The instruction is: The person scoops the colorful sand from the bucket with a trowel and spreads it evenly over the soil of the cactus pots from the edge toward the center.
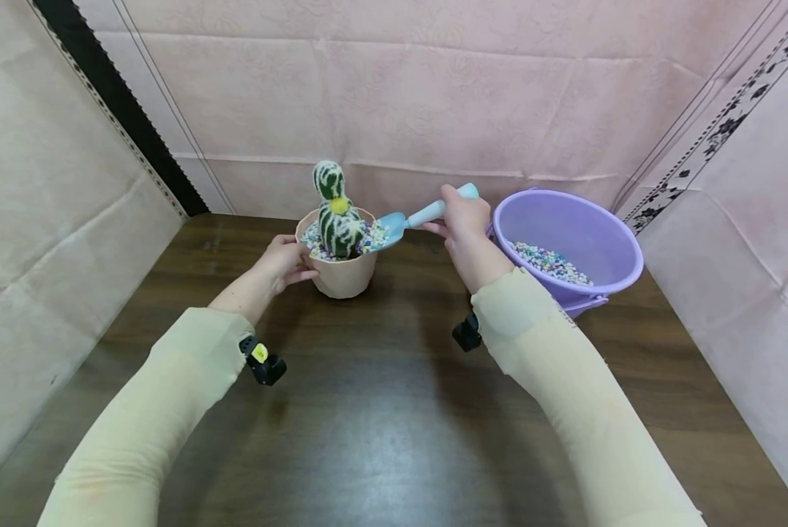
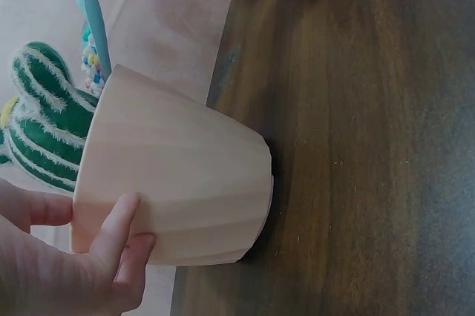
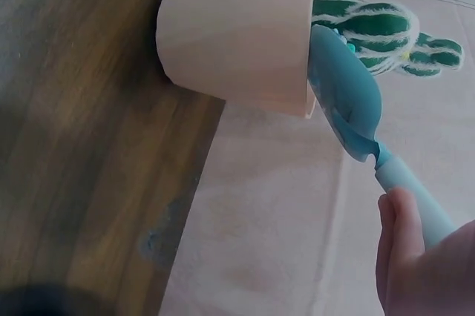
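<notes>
A peach pot (image 1: 342,274) (image 2: 178,190) (image 3: 237,30) stands on the dark wooden table (image 1: 380,410). It holds a green and white striped cactus (image 1: 336,212) (image 2: 44,130) (image 3: 371,30) and coloured pebbles (image 1: 374,236). My left hand (image 1: 284,263) (image 2: 67,257) grips the pot's left side, thumb on its wall. My right hand (image 1: 464,219) (image 3: 415,257) holds the handle of a light blue scoop (image 1: 412,218) (image 3: 352,101) (image 2: 93,15). The scoop's blade rests tilted on the pot's right rim, among the pebbles.
A purple bucket (image 1: 568,245) with coloured pebbles (image 1: 552,263) in its bottom stands at the right, just beyond my right forearm. Pink cloth walls (image 1: 433,95) close in the back and both sides. Bare tabletop stretches toward me.
</notes>
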